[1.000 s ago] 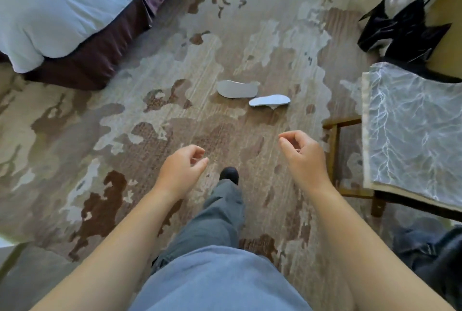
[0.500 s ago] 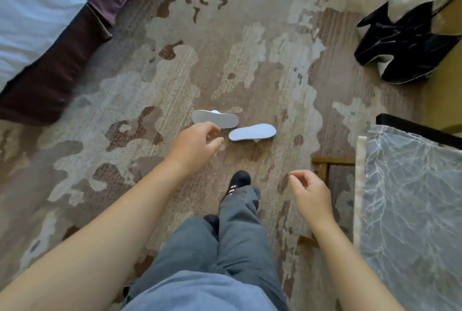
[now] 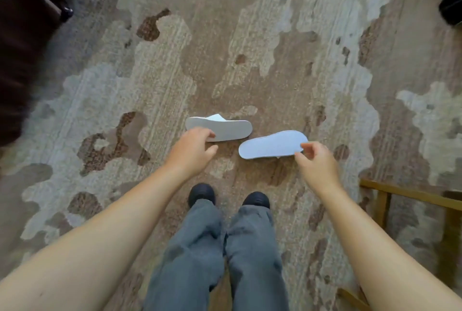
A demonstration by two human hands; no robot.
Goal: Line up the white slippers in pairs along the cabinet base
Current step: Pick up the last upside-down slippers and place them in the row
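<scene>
Both hands open, left hand (image 3: 192, 144) and right hand (image 3: 316, 160) over two white slippers (image 3: 272, 144), patterned carpet (image 3: 250, 35)

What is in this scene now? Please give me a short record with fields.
place: patterned carpet
slippers: two white ones, sole up, lying apart
left slipper: left hand over its end, fingers open
right slipper: right hand at its end, fingers open
grasp: contact unclear
feet: dark shoes behind the slippers
</scene>
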